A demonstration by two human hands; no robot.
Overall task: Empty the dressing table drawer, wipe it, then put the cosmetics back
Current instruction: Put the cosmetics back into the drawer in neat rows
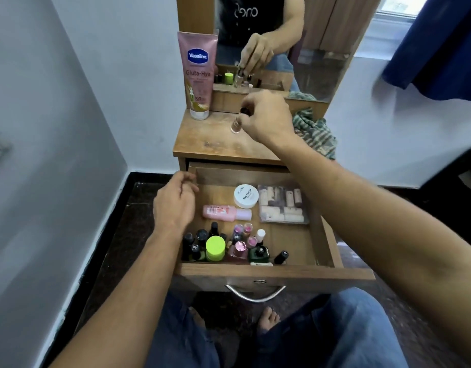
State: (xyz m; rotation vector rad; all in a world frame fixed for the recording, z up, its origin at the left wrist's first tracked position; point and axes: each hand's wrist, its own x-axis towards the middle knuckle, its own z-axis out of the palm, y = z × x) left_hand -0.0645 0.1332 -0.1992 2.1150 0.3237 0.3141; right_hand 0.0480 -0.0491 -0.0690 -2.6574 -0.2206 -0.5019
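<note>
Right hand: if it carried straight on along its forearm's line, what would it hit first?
Probably the pink Vaseline tube standing at the back left of the tabletop; the right hand, pinching the small clear bottle, points that way. Depth is uncertain.

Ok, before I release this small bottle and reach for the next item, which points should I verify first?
1. Small bottle upright: ok, the right hand pinches its dark cap with the fingers.
2. Bottle base resting on the table top: cannot tell, contact is not clear.
3. Room around the bottle: ok, the pink tube stands apart on the left and the cloth lies on the right.
4. Left hand free: ok, it holds nothing and is beside the left wall of the drawer.
5. Drawer emptied: not ok, many cosmetics remain inside.
6. Cloth ready for wiping: ok, it is on the table top.
</note>
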